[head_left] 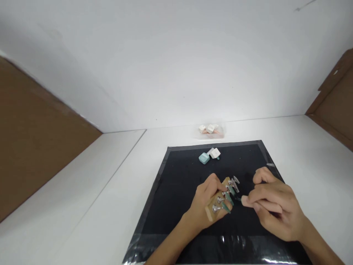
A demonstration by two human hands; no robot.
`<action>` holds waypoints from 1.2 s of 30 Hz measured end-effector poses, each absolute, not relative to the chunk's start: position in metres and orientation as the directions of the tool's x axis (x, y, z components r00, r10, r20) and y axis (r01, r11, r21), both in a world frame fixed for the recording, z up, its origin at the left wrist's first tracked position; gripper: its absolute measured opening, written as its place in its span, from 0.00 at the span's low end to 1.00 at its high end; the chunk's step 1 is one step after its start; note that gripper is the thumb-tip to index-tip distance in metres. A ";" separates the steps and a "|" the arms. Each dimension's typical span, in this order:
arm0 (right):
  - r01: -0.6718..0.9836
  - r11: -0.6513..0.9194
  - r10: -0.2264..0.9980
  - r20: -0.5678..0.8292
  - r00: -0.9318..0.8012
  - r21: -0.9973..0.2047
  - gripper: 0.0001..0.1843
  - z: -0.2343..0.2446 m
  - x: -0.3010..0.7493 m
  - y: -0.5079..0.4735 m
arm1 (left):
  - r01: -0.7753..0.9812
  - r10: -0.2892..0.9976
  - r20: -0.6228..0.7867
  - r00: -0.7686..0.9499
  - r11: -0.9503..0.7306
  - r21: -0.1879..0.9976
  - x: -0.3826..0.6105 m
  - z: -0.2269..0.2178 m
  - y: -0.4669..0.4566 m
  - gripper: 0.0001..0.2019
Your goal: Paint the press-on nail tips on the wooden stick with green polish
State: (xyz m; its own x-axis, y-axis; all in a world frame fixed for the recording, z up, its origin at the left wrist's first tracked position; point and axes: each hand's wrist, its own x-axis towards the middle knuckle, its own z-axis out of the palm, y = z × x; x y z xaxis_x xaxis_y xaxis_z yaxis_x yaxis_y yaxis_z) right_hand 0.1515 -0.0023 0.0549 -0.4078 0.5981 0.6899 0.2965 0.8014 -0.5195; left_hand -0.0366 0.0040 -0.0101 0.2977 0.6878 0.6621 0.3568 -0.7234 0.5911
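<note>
My left hand is closed around a small wooden strip that carries several metal stands with green false nails on them. It holds the strip just above a black mat. My right hand is to the right of the strip, fingers pinched on a thin dark tool whose tip points at the green nails. A clear nail tip sits at the strip's far end.
At the far end of the mat lie a small teal bottle and a white bottle. Beyond the mat, a clear bag of small white and pink items rests on the white table. Brown panels flank both sides.
</note>
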 end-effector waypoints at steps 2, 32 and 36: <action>0.293 0.806 0.593 0.702 -0.395 -0.515 0.14 0.055 0.152 -0.002 | 0.349 0.686 0.669 0.286 -0.725 0.594 -0.038 -0.011 0.004 0.08; -0.111 0.455 0.810 0.462 -0.361 -0.884 0.13 0.043 0.153 -0.006 | -0.552 0.661 0.073 0.747 0.554 0.624 -0.016 -0.011 -0.005 0.17; 0.053 0.568 0.785 0.522 -0.334 -0.821 0.13 0.044 0.157 -0.005 | -0.546 0.657 0.060 0.751 0.569 0.615 -0.018 -0.012 -0.003 0.14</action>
